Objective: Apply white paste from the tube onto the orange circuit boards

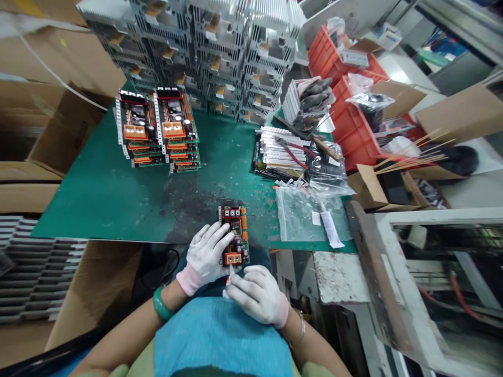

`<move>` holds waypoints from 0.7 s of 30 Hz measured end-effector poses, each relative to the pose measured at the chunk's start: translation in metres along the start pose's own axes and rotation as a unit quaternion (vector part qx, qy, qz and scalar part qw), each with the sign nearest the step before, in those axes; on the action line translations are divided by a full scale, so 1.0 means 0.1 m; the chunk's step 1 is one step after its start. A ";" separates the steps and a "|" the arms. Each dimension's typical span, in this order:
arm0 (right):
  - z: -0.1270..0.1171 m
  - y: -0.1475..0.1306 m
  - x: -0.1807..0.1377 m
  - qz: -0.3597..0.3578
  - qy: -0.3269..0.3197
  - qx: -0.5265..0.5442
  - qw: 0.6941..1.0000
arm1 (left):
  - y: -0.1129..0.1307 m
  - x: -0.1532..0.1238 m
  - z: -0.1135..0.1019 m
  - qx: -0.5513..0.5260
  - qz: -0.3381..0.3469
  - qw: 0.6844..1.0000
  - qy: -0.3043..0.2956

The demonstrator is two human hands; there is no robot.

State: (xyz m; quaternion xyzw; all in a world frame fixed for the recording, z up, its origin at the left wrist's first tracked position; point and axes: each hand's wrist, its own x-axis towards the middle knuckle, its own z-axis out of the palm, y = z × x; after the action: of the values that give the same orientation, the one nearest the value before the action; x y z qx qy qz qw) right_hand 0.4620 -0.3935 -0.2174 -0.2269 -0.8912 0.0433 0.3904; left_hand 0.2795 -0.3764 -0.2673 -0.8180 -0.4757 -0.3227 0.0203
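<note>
A circuit board point(237, 235) with orange terminal blocks lies at the near edge of the green table, partly over my lap. My left hand point(209, 251), in a white glove with a pink cuff, grips its left side, the fingers reaching over the components. My right hand point(257, 294), gloved the same way, is closed around a small white and red tube point(228, 283), mostly hidden by the fingers. The tube's pale nozzle points up at the board's near end, by the orange terminal block. Whether the tip touches the board I cannot tell.
Two stacks of similar circuit boards point(175, 131) stand at the back left, before tall rows of finned metal housings point(220, 57). To the right lie metal strips point(279, 149), red-handled pliers point(293, 152), a plastic bag point(293, 214) and a white tube point(330, 229). Red crates point(349, 120) stand beyond.
</note>
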 end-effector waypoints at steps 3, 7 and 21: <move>0.02 0.00 0.12 -0.042 -0.021 -0.004 0.999 | 0.00 -0.01 0.02 0.004 -0.007 1.000 0.005; 0.08 0.02 0.19 -0.046 -0.042 -0.020 0.998 | -0.02 -0.03 0.04 0.019 -0.004 1.000 -0.005; 0.01 0.37 -0.16 0.396 0.233 0.142 0.877 | -0.04 0.05 -0.05 -0.005 0.018 1.000 -0.005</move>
State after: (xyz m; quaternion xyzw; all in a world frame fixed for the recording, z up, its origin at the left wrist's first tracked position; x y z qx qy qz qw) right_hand 0.4850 -0.3674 -0.2386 -0.5062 -0.5943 0.2661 0.5655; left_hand 0.2756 -0.3716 -0.2620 -0.8280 -0.4596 -0.3207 0.0197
